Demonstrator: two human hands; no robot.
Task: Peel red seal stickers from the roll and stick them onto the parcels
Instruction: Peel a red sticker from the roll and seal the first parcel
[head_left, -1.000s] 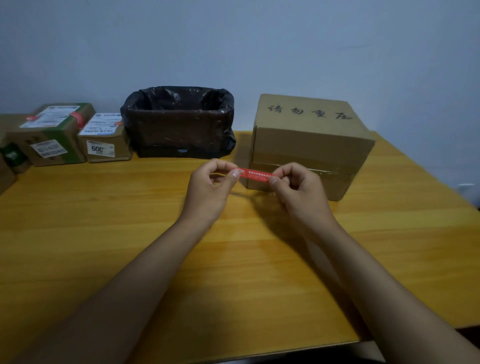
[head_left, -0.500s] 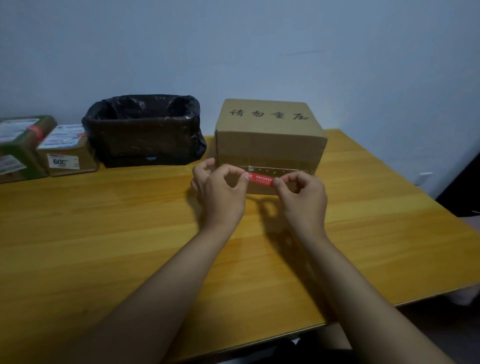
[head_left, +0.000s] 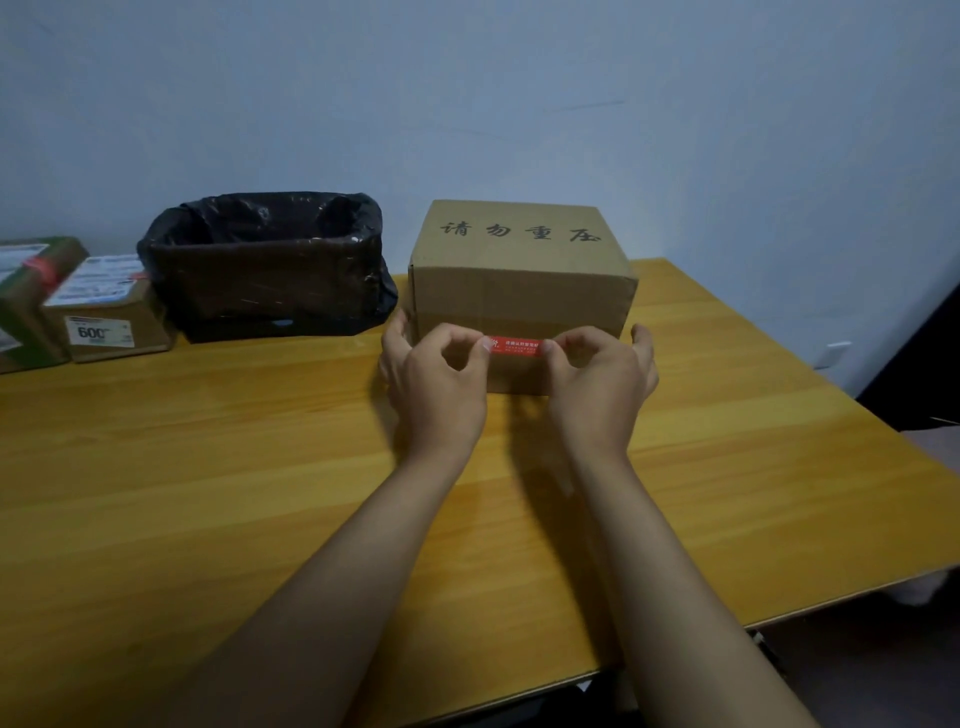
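A brown cardboard parcel (head_left: 522, 270) with black handwriting on its top stands at the back middle of the wooden table (head_left: 208, 493). A red seal sticker (head_left: 515, 346) lies horizontally against the parcel's front face, low down. My left hand (head_left: 434, 384) pinches the sticker's left end between thumb and forefinger. My right hand (head_left: 597, 384) pinches its right end the same way. The other fingers of both hands spread toward the box's sides. The sticker roll is not in view.
A bin lined with a black bag (head_left: 267, 265) stands left of the parcel. Two smaller parcels (head_left: 111, 312) (head_left: 26, 301) with labels and red stickers sit at the far left. The table's right edge and front edge are near; a wall is behind.
Both hands carried the red sticker forward to the parcel's front face, where it now lies against the cardboard. The view has swung right, so the parcel is centred.
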